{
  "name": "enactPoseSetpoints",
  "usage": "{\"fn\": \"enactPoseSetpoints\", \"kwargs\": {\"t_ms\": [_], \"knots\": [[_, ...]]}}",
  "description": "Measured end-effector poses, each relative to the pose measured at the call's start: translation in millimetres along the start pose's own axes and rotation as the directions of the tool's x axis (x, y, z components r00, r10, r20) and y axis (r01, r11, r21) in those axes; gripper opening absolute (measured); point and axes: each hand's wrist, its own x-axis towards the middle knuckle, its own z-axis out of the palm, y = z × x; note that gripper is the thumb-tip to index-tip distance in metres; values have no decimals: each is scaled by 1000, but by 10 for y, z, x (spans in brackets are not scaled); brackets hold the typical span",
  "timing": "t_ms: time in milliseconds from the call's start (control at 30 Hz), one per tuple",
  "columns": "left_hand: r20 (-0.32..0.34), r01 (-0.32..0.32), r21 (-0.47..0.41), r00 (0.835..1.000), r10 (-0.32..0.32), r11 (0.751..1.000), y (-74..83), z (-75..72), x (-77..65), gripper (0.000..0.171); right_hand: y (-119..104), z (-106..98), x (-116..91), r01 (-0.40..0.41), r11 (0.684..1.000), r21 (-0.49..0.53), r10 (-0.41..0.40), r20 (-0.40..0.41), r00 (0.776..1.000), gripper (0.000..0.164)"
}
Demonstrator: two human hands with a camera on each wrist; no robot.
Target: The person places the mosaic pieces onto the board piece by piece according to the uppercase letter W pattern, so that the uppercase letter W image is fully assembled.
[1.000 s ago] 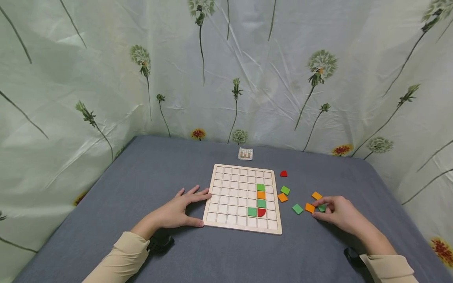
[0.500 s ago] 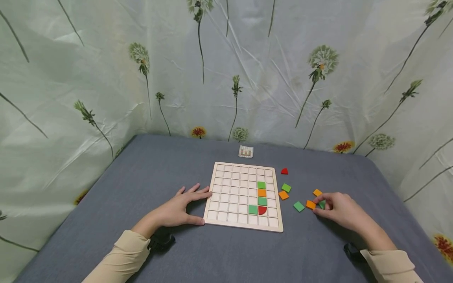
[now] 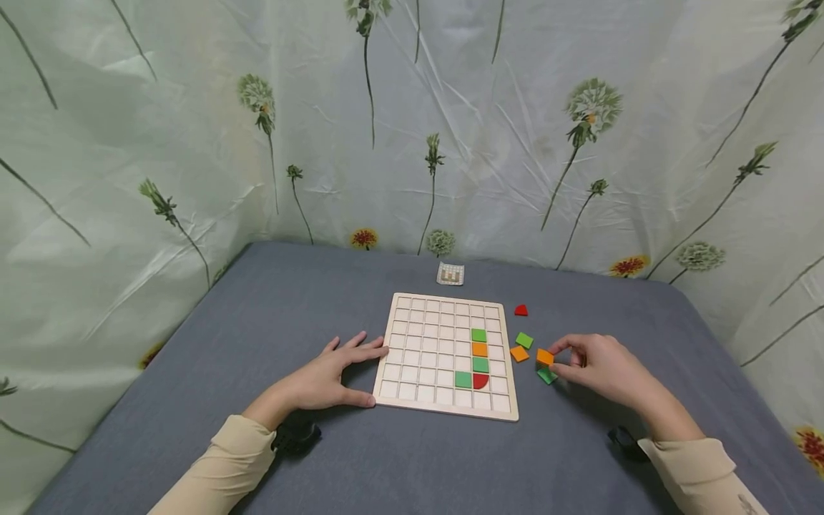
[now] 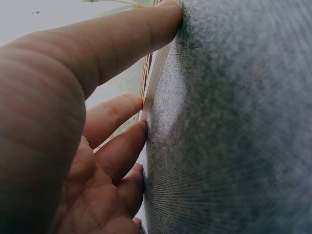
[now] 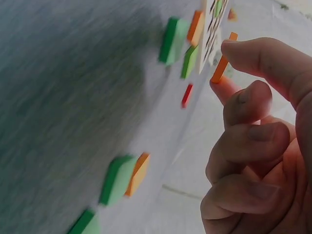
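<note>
My right hand (image 3: 601, 363) pinches a square orange tile (image 3: 544, 357) between thumb and index finger. In the right wrist view this orange tile (image 5: 224, 58) is held off the table, with the other fingers curled in. Just below it in the head view lies a green tile (image 3: 547, 375). My left hand (image 3: 322, 378) is spread at the left edge of the wooden grid board (image 3: 425, 354), fingertips and thumb touching its side. On the board's right part sit several green tiles (image 3: 480, 364), one orange tile (image 3: 479, 349) and a red rounded tile (image 3: 481, 381).
Right of the board lie a red tile (image 3: 521, 310), a light green tile (image 3: 524, 340) and an orange tile (image 3: 518, 354). The right wrist view shows more green (image 5: 119, 180) and orange tiles (image 5: 138, 174). A small pattern card (image 3: 450, 274) lies behind the board.
My right hand has lifted the orange tile from the table and carried it left, towards the board. The left hand stays at the board's edge.
</note>
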Motion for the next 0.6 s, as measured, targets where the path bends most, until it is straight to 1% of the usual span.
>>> {"fn": "enactPoseSetpoints", "kwargs": {"t_ms": [167,433,600], "knots": [[-2,-4,7,1000,4,1000,-8,0,1,84,-156,38,94,46,999,7,-46,2,999,25],[1,-9,7,1000,9,1000,11,2,7,84,-397,104,227,71,997,43,-73,40,997,25],[0,-3,16,1000,3,1000,8,-1,4,85,-533,175,285,116,991,64,-119,44,992,23]]}}
